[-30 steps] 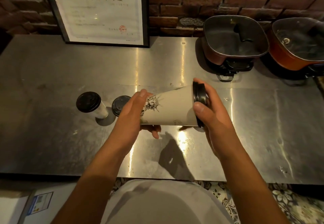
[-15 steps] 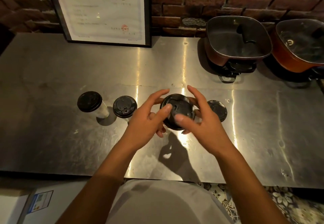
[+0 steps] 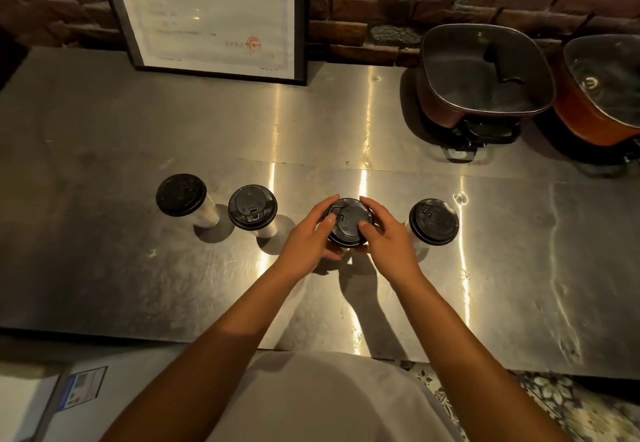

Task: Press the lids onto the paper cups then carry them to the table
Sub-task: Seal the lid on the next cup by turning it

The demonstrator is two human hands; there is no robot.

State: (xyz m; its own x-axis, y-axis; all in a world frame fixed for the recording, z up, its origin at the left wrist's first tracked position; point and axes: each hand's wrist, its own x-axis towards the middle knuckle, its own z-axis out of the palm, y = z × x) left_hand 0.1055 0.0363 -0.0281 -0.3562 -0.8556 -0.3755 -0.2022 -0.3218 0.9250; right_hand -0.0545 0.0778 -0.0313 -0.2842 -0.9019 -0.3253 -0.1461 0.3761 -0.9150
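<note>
Several white paper cups with black lids stand in a row on the steel counter [image 3: 138,279]. The middle cup [image 3: 349,221] is upright between my hands. My left hand [image 3: 306,242] wraps its left side with the thumb on the lid's rim. My right hand [image 3: 386,237] wraps its right side, thumb on top of the lid. Two lidded cups stand to the left, one far left [image 3: 181,195] and one beside it [image 3: 252,207]. Another lidded cup [image 3: 434,221] stands just right of my right hand.
A framed certificate [image 3: 207,12] leans against the brick wall at the back. Two red electric pots with glass lids, one [image 3: 485,74] and another [image 3: 606,91], sit at the back right. A patterned floor shows beyond the counter's near edge.
One second ago I held the cup on its side with the lid in my right hand. It now stands upright on the counter, lower and farther from me, both hands around it.
</note>
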